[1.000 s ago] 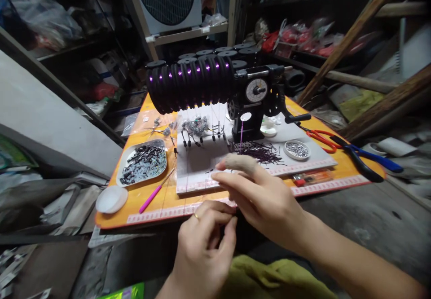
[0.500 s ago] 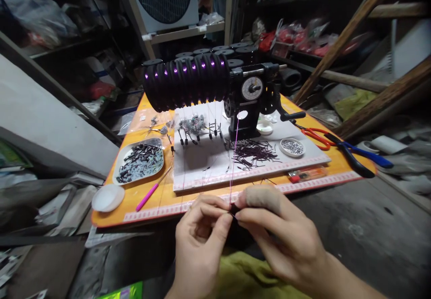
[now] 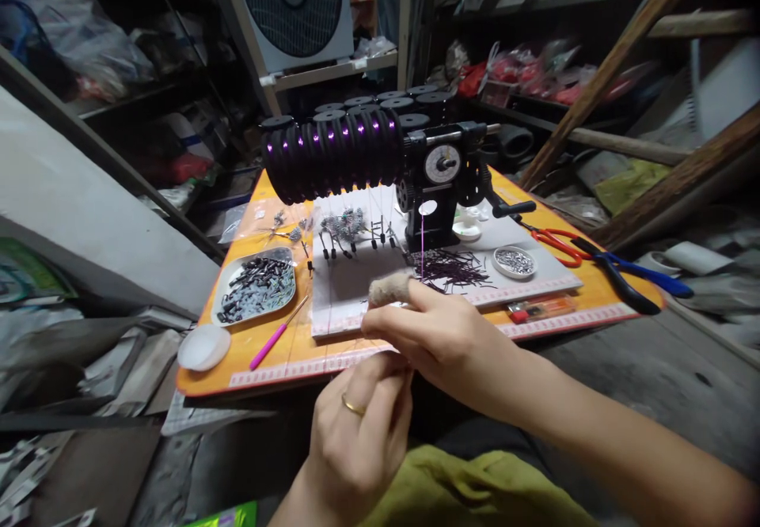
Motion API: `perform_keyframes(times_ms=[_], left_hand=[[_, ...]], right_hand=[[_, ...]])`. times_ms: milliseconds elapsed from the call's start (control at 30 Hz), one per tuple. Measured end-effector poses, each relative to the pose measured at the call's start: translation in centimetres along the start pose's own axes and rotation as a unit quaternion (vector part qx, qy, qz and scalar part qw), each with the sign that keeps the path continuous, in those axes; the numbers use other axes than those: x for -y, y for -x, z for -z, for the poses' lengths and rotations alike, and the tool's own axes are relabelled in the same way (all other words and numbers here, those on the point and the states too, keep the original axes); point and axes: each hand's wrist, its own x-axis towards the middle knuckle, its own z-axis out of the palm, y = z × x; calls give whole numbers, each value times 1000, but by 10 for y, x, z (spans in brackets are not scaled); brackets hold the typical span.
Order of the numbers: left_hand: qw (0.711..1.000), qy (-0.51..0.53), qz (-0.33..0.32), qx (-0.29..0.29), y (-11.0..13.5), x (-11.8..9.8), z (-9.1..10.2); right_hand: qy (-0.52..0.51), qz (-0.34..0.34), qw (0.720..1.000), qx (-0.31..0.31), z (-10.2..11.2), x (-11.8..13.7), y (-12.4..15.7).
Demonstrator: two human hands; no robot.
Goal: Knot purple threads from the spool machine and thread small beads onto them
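Observation:
A black winding machine (image 3: 380, 159) with several spools glowing purple stands at the back of the orange board (image 3: 267, 353). A thin purple thread (image 3: 422, 254) hangs from it toward my hands. My right hand (image 3: 436, 333), with a cloth cot on the index finger, reaches over the board's near edge with fingers pinched. My left hand (image 3: 359, 436), wearing a gold ring, is below it, its fingers pinched on the thread's end. A heap of dark short sticks (image 3: 454, 267) lies on the white mat (image 3: 344, 290).
A tray of black tubes (image 3: 256, 286), a pink needle tool (image 3: 276, 335) and a white lid (image 3: 203, 347) lie at the left. A dish of silver beads (image 3: 514, 262), an orange lighter (image 3: 537, 308), red scissors (image 3: 558, 244) and blue pliers (image 3: 641, 278) lie at the right. Cluttered shelves surround the board.
My right hand has risen from next to the left hand and moved forward over the board's edge. My left hand stays low, still pinched.

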Motion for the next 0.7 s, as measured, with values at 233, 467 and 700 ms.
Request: perform_keyframes(times_ms=[233,467,700], left_hand=[[734,504,454,-10,12,-6,-31],[680,557,477,-29,18,-14,-56],[566,634,516,106,11,-8,-57]], right_hand=[[-61,-161,980,-98,9,11,58],[-207,-311,922,-101,2,21,89],[33,-78,988,-129,21,16,105]])
